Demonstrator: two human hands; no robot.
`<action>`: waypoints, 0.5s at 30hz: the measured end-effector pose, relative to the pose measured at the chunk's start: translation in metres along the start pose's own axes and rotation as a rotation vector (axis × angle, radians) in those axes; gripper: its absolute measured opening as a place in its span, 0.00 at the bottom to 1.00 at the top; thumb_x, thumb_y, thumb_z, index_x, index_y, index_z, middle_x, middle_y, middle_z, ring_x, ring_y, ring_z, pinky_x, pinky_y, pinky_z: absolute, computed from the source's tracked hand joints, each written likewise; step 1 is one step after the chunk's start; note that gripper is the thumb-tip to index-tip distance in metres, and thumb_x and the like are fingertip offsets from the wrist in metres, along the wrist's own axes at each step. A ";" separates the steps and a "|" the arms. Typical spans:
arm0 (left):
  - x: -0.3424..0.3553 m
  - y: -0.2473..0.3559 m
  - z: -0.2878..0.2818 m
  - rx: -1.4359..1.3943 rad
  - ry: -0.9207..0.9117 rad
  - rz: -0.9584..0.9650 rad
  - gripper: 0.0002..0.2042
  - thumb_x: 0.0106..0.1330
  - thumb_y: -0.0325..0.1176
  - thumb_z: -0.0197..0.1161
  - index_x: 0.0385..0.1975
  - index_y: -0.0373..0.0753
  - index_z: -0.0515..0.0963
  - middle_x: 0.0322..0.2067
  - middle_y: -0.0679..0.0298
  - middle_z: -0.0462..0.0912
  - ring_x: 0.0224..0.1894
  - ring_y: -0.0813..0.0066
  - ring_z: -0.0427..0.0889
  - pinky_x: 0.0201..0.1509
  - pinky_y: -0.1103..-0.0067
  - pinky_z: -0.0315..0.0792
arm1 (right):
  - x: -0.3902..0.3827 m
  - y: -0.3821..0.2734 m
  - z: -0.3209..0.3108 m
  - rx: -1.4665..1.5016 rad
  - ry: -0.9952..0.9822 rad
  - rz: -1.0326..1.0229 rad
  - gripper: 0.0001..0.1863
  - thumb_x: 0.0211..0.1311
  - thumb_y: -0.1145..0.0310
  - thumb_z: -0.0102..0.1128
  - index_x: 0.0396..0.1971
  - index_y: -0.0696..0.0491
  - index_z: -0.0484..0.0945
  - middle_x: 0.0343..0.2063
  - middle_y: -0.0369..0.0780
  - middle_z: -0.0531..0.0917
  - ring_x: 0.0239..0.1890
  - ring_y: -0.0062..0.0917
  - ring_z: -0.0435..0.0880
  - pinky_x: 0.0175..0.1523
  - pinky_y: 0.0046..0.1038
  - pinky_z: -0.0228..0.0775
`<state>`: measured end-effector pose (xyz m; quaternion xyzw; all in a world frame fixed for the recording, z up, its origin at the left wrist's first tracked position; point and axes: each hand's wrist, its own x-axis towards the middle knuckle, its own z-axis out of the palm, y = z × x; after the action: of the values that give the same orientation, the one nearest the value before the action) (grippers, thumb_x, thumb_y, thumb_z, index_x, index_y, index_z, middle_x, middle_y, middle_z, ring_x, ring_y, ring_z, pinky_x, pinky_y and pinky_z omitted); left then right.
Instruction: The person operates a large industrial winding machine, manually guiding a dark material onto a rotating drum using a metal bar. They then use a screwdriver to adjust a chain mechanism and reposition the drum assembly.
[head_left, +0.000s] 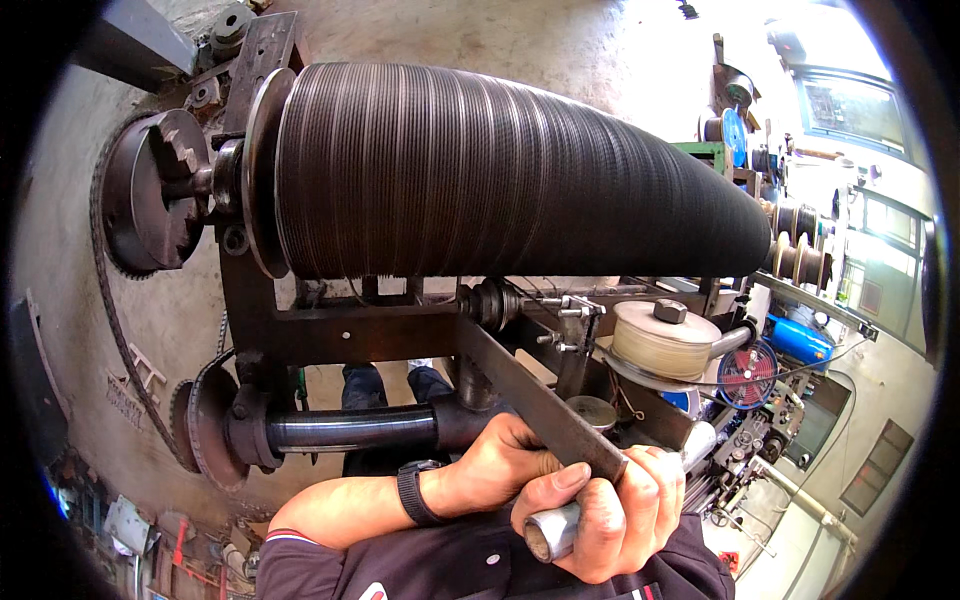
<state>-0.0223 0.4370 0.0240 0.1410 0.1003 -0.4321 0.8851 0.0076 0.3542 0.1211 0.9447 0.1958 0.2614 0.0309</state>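
A long flat steel bar (545, 400) slants from the machine frame down to my hands. My left hand (495, 465), with a dark watch on its wrist, is closed against the bar's left side. Part of its fingers is hidden, so what it grips cannot be made out. My right hand (625, 520) is wrapped round a short grey metal tube (553, 531) with its round end showing. The bar's near end meets the knuckles of this hand. Beyond my hands lies a large drum (500, 170) wound with dark wire or cable, its steel flange (266, 175) at the left.
A chuck (155, 195) and a chain (110, 280) stand at the left, above a shiny shaft (355, 430). Right of the bar are a pale spool (665, 340) and a red-and-black reel (748, 375). A blue tank (800, 341) stands farther right. The dark frame beam (370, 338) crosses below the drum.
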 end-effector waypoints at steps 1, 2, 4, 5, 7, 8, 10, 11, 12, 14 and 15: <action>0.000 0.001 0.000 0.016 0.005 -0.008 0.09 0.66 0.27 0.65 0.42 0.32 0.86 0.40 0.64 0.89 0.43 0.81 0.83 0.49 0.79 0.78 | 0.001 0.000 0.000 -0.001 -0.001 0.001 0.08 0.52 0.74 0.58 0.21 0.57 0.68 0.16 0.44 0.73 0.17 0.38 0.75 0.24 0.38 0.70; -0.001 0.002 0.000 0.018 -0.007 0.013 0.09 0.66 0.28 0.65 0.42 0.32 0.86 0.40 0.64 0.89 0.43 0.81 0.83 0.49 0.79 0.78 | 0.002 -0.001 -0.001 -0.005 -0.002 0.003 0.08 0.52 0.74 0.58 0.21 0.57 0.68 0.15 0.44 0.73 0.17 0.38 0.75 0.24 0.37 0.70; -0.003 0.006 0.001 0.023 -0.031 0.054 0.10 0.66 0.29 0.66 0.42 0.31 0.85 0.40 0.63 0.89 0.43 0.81 0.83 0.49 0.79 0.78 | 0.002 -0.002 0.000 -0.009 0.008 0.002 0.08 0.52 0.74 0.58 0.20 0.56 0.67 0.15 0.44 0.73 0.17 0.38 0.75 0.24 0.37 0.70; -0.004 0.006 0.000 0.025 -0.022 0.018 0.10 0.66 0.30 0.66 0.42 0.31 0.85 0.40 0.63 0.89 0.43 0.80 0.83 0.50 0.79 0.78 | 0.001 -0.003 0.001 -0.006 0.017 0.000 0.09 0.52 0.74 0.58 0.20 0.56 0.67 0.15 0.44 0.73 0.16 0.37 0.75 0.24 0.38 0.69; -0.005 0.005 -0.002 0.031 -0.003 -0.052 0.11 0.66 0.32 0.66 0.42 0.31 0.85 0.41 0.62 0.89 0.43 0.80 0.83 0.50 0.79 0.78 | 0.001 -0.004 0.002 0.002 0.025 -0.004 0.09 0.52 0.74 0.58 0.20 0.56 0.67 0.15 0.44 0.73 0.16 0.37 0.74 0.23 0.38 0.69; -0.006 0.006 -0.002 0.028 -0.001 -0.049 0.11 0.66 0.32 0.66 0.42 0.31 0.85 0.41 0.62 0.89 0.44 0.80 0.83 0.50 0.79 0.78 | 0.001 -0.004 0.002 0.011 0.024 -0.004 0.09 0.52 0.74 0.58 0.20 0.56 0.67 0.14 0.45 0.72 0.16 0.37 0.74 0.23 0.38 0.69; -0.007 0.007 -0.002 0.022 0.001 -0.041 0.12 0.66 0.32 0.66 0.43 0.31 0.85 0.41 0.62 0.89 0.44 0.80 0.83 0.50 0.79 0.78 | 0.001 -0.005 0.002 0.015 0.021 -0.007 0.09 0.52 0.74 0.58 0.20 0.57 0.67 0.14 0.45 0.72 0.16 0.37 0.74 0.23 0.38 0.69; -0.008 0.006 -0.002 0.006 -0.006 -0.012 0.11 0.66 0.31 0.66 0.43 0.31 0.85 0.41 0.62 0.89 0.44 0.80 0.83 0.50 0.79 0.78 | 0.001 -0.006 0.002 0.014 0.020 -0.009 0.09 0.53 0.75 0.58 0.20 0.57 0.67 0.14 0.45 0.72 0.16 0.37 0.74 0.23 0.38 0.69; -0.008 0.006 -0.001 -0.010 -0.013 0.017 0.11 0.66 0.30 0.66 0.43 0.31 0.85 0.41 0.62 0.89 0.44 0.80 0.83 0.50 0.79 0.78 | 0.002 -0.006 0.002 0.013 0.019 -0.011 0.09 0.53 0.75 0.58 0.20 0.57 0.67 0.14 0.45 0.73 0.16 0.37 0.74 0.23 0.38 0.69; -0.009 0.005 -0.001 -0.023 -0.020 0.029 0.10 0.67 0.29 0.66 0.43 0.32 0.85 0.41 0.63 0.89 0.44 0.80 0.84 0.50 0.79 0.78 | 0.002 -0.007 0.002 0.015 0.022 -0.009 0.08 0.53 0.75 0.58 0.21 0.57 0.67 0.15 0.45 0.73 0.16 0.38 0.75 0.23 0.38 0.69; -0.008 0.003 -0.004 -0.020 -0.019 0.011 0.09 0.67 0.28 0.67 0.43 0.32 0.85 0.41 0.63 0.89 0.44 0.80 0.84 0.50 0.79 0.78 | 0.003 -0.007 0.002 0.018 0.023 -0.009 0.08 0.53 0.75 0.58 0.21 0.57 0.68 0.15 0.45 0.73 0.16 0.38 0.75 0.23 0.38 0.69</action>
<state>-0.0251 0.4461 0.0237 0.1288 0.0953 -0.4274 0.8897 0.0084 0.3622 0.1195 0.9410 0.2026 0.2703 0.0213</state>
